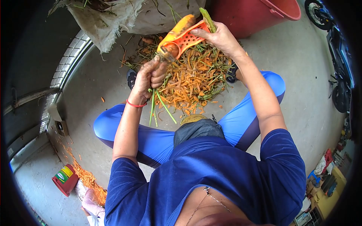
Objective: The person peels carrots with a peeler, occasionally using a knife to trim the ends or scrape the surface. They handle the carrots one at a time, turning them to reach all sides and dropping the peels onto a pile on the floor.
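My left hand [151, 75] is closed in a fist around the leafy end of a carrot [182, 27], and its green stems [154, 107] hang out below the fist. The carrot points up and to the right, yellow-orange with dark, dirty patches. In my right hand [222, 39] is an orange plastic peeler [191, 37] full of round holes, pinched between thumb and fingers. A green piece sticks up beside those fingers. The peeler lies against the carrot's side; its exact contact edge is hidden. Below both hands a heap of carrot peelings [194, 81] with green stems covers the floor.
A white sack [132, 17] with stems in it stands ahead, and a large red tub [252, 17] is to its right. A motorcycle [341, 71] is parked at far right. At lower left lie a red bucket [65, 180] and more orange shreds [90, 180].
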Available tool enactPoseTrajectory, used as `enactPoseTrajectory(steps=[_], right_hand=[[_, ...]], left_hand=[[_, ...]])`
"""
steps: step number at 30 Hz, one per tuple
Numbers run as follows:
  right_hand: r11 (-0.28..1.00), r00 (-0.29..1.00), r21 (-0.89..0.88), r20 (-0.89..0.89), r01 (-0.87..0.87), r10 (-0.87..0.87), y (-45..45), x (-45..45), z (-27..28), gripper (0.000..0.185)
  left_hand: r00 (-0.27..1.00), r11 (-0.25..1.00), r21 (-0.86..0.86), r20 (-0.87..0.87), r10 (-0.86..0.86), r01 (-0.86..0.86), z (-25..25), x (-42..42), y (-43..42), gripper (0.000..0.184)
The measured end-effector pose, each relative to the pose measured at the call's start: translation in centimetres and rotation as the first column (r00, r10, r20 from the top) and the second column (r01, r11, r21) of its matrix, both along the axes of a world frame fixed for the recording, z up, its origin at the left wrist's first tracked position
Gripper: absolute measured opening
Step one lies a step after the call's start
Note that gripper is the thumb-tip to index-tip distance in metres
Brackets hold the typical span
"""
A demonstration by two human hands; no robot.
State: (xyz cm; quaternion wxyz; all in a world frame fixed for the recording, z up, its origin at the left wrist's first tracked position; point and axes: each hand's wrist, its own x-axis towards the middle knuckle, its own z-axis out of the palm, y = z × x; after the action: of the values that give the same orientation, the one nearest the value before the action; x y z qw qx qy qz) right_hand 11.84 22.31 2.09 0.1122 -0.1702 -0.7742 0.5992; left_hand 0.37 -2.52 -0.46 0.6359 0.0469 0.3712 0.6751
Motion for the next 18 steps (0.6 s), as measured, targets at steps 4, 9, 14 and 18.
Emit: enactPoseTrajectory(steps=[4,9,14,18], right_hand=[[0.974,0.969,-0.045,0.126,0.22,-0.213,5.8,1.0,-3.1,0.037],[0.643,0.864,0.591,-0.218,0.487,-0.454,10.6,1.1,-5.6,0.034],[0.893,0.908,-0.177,0.007,0.413,-0.419,6.5,0.8,-2.9,0.035],[0.986,0.992,-0.108,0.016,0.126,-0.125,0.2,-0.3,-1.5,0.034]], left_hand=[[0.998,0.998,-0.068,-0.061,0.008,-0.012,-0.5,0.3,-1.0,0.028],[0.993,0.993,-0.104,-0.106,0.045,-0.056,-1.2,-0.2,-1.0,0.027],[0.951,0.989,0.064,0.287,0.11,-0.134,-1.9,-1.0,-0.9,0.027],[0.769,0.954,0.203,0.637,0.044,-0.222,-2.4,-0.7,-0.4,0.025]])
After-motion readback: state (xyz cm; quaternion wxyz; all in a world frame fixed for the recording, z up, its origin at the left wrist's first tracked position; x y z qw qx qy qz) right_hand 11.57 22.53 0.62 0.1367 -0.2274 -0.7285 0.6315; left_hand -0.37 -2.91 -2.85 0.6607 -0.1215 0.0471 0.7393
